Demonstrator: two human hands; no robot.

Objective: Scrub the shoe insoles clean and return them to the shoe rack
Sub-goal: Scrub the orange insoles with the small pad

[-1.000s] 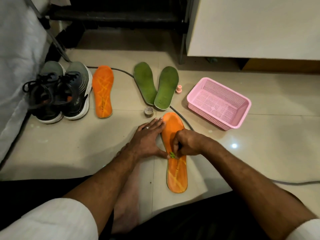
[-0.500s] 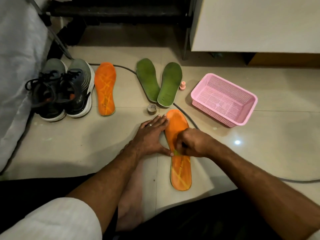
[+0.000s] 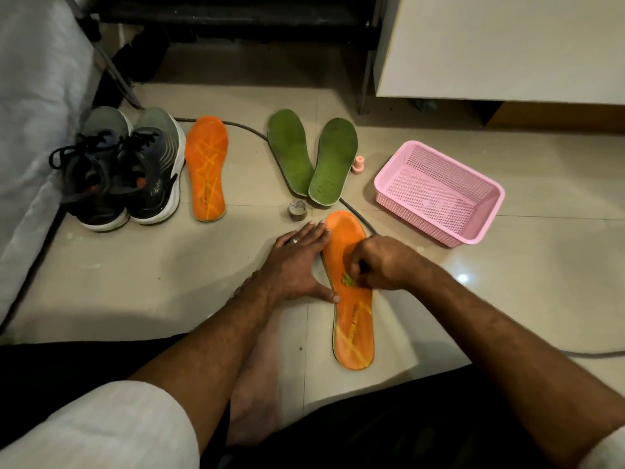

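On the floor, the left hand (image 3: pixel 297 262) lies flat, pinning the orange insole (image 3: pixel 351 289), while the right hand (image 3: pixel 382 262) pinches a small green scrubber (image 3: pixel 348 280) on its middle; short firm strokes would probably clean best.

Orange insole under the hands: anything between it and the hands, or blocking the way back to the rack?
Nothing between them: the left hand presses flat against the orange insole, and the right hand holds a small green scrubber on its surface. Toward the dark rack lie the green insoles, a cable and a tape roll.
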